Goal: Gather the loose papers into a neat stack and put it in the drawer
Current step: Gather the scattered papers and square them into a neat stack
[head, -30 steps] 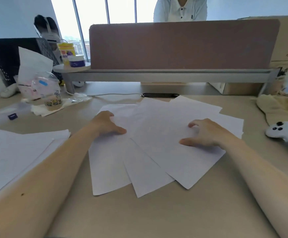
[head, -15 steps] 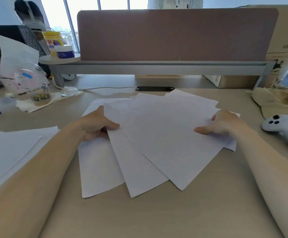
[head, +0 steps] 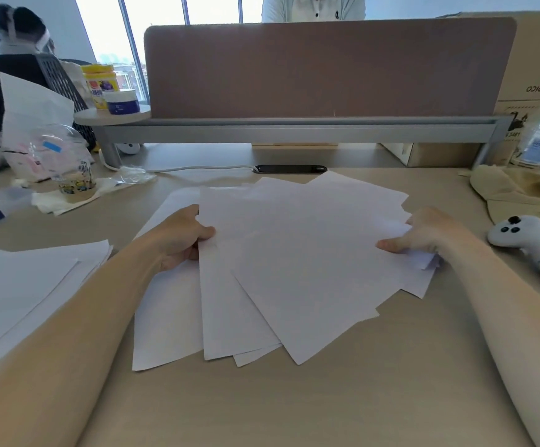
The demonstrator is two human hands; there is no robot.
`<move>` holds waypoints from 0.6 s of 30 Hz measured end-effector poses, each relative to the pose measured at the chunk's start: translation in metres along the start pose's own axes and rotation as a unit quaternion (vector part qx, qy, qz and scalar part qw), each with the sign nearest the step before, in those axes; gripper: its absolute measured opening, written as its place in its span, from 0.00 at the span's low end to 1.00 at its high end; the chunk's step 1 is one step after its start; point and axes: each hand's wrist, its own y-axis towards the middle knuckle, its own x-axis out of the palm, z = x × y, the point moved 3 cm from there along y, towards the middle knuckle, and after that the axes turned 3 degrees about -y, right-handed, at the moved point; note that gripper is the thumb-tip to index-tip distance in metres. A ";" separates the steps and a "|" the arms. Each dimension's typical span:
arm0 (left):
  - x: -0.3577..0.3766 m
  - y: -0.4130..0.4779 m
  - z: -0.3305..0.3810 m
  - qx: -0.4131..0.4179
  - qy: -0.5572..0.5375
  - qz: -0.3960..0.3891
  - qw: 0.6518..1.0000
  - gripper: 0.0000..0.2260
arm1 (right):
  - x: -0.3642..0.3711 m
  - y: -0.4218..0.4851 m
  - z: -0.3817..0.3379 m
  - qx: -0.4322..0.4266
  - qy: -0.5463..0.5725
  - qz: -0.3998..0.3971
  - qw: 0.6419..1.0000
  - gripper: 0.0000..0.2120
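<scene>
The pale wooden desk [head: 294, 408] is filling most of the view, and a brown partition screen [head: 326, 69] is standing along its far edge on a grey rail. A cardboard box [head: 539, 56] is rising behind the right end of this screen. In the middle of the desk the loose papers [head: 294, 272] are lying as a spread fan of white sheets, overlapping each other, with their near corners pointing in different directions toward the person. A second pile of white paper [head: 20, 285] is resting at the left edge of the desk, apart from the fan and partly under the left forearm. The left hand [head: 178, 240] is gripping the left side of the fan: its thumb is pressing on top of the upper sheets and its fingers are curling below them, over the lowest sheet. The right hand [head: 423, 237] is pinching the right side of the fan, with the thumb lying on top and the other fingers hidden under the sheets, where one corner is bending up. A beige cloth [head: 520, 195] is lying at the right, and a white controller [head: 532, 250] is lying just beside the right wrist. At the far left a clear plastic cup [head: 75, 179] is standing on a tissue, and a yellow jar [head: 101, 83] and a small white tub [head: 122, 101] are sitting on a round shelf.
</scene>
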 end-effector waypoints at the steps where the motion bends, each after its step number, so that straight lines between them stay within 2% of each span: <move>1: 0.001 -0.001 0.001 0.004 0.005 -0.001 1.000 0.13 | 0.000 0.001 -0.003 -0.037 0.000 0.019 0.999 0.30; 2: 0.001 -0.001 0.001 0.007 0.008 -0.001 1.000 0.13 | -0.001 0.000 -0.007 -0.079 0.010 0.040 0.996 0.20; 4: 0.000 -0.001 0.002 0.010 0.018 -0.003 1.000 0.13 | -0.002 -0.006 -0.017 -0.148 0.075 0.053 0.985 0.11; 6: 0.002 -0.006 0.005 0.011 0.038 -0.007 0.999 0.11 | 0.000 -0.013 -0.029 -0.195 0.120 0.028 0.973 0.09; 10: 0.018 -0.016 0.008 0.013 0.047 -0.071 0.996 0.04 | 0.022 -0.020 -0.055 -0.277 0.071 0.032 0.958 0.04; 11: 0.022 -0.020 0.012 0.029 0.079 -0.086 0.993 0.05 | 0.028 -0.020 -0.061 -0.281 0.088 0.049 0.954 0.02; 13: 0.024 -0.021 0.014 0.067 0.213 -0.105 0.969 0.22 | 0.033 -0.021 -0.069 -0.265 0.147 0.091 0.949 0.02; 14: 0.022 -0.017 0.013 0.071 0.243 -0.100 0.962 0.28 | 0.033 -0.018 -0.070 -0.248 0.188 0.108 0.944 0.04; 15: 0.016 -0.013 0.012 0.064 0.242 -0.081 0.965 0.26 | 0.032 -0.017 -0.070 -0.225 0.238 0.117 0.938 0.07; 16: 0.009 -0.009 0.012 0.061 0.231 -0.047 0.970 0.20 | 0.030 -0.016 -0.068 -0.194 0.281 0.120 0.932 0.11; 18: -0.018 -0.005 0.014 0.048 0.224 0.050 0.972 0.11 | 0.025 -0.012 -0.057 -0.148 0.278 0.120 0.941 0.17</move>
